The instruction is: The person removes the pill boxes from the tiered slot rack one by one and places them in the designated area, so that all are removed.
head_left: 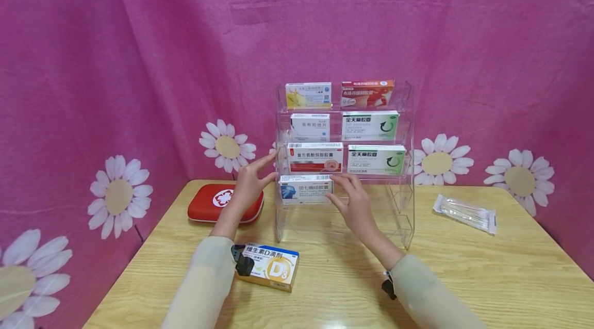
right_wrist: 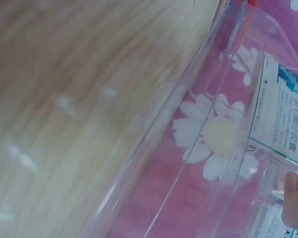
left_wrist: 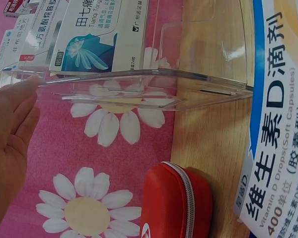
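A clear acrylic display rack (head_left: 343, 220) holds medicine boxes in tiers. On its lowest filled tier, at the left, sits a white and blue medicine box (head_left: 306, 191). At that box's right end is my right hand (head_left: 356, 205), fingers extended, thumb by the lower corner; in the right wrist view the fingertips (right_wrist: 291, 183) are just beside the box end. My left hand (head_left: 249, 184) reaches to the rack's left side panel, its fingers fairly straight; the left wrist view shows the fingertips (left_wrist: 32, 82) at the panel's edge, holding nothing.
A vitamin D box (head_left: 271, 267) lies on the table by my left wrist. Behind it is a red zip case (head_left: 199, 204). A clear packet of cotton swabs (head_left: 465, 213) lies right of the rack. A pink flowered curtain (head_left: 139, 61) hangs behind the table.
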The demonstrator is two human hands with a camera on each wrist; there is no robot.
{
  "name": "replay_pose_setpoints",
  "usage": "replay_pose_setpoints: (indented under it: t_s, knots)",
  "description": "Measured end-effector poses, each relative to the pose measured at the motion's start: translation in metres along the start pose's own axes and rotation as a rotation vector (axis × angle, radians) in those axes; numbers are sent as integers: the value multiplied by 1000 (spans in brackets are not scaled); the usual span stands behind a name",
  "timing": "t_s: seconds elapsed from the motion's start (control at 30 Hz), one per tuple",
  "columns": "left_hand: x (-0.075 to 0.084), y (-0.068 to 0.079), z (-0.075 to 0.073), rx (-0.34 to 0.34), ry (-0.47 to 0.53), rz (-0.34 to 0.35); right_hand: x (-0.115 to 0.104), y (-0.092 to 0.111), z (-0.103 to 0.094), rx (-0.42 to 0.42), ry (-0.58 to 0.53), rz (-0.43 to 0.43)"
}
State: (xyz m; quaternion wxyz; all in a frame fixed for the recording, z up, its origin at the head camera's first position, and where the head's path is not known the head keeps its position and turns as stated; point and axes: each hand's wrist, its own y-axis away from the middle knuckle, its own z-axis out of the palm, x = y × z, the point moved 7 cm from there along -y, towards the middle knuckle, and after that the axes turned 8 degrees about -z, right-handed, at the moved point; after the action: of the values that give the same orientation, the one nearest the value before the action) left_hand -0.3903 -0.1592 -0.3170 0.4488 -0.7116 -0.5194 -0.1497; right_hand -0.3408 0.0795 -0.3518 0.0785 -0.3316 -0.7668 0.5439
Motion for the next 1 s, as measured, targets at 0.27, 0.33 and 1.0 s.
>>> replay_pose_setpoints:
  t_s: [0.27,0.33,1.0]
  knots:
    - [0,2,1,-14,-5,-10,12,-3,11,-57,-17,32]
    - [0,2,2,-17,-10,-7,13,-3,13,-65,-25,35]
    - [0,0,0,10,-22,37,12,-8,8,-11,-51,-37]
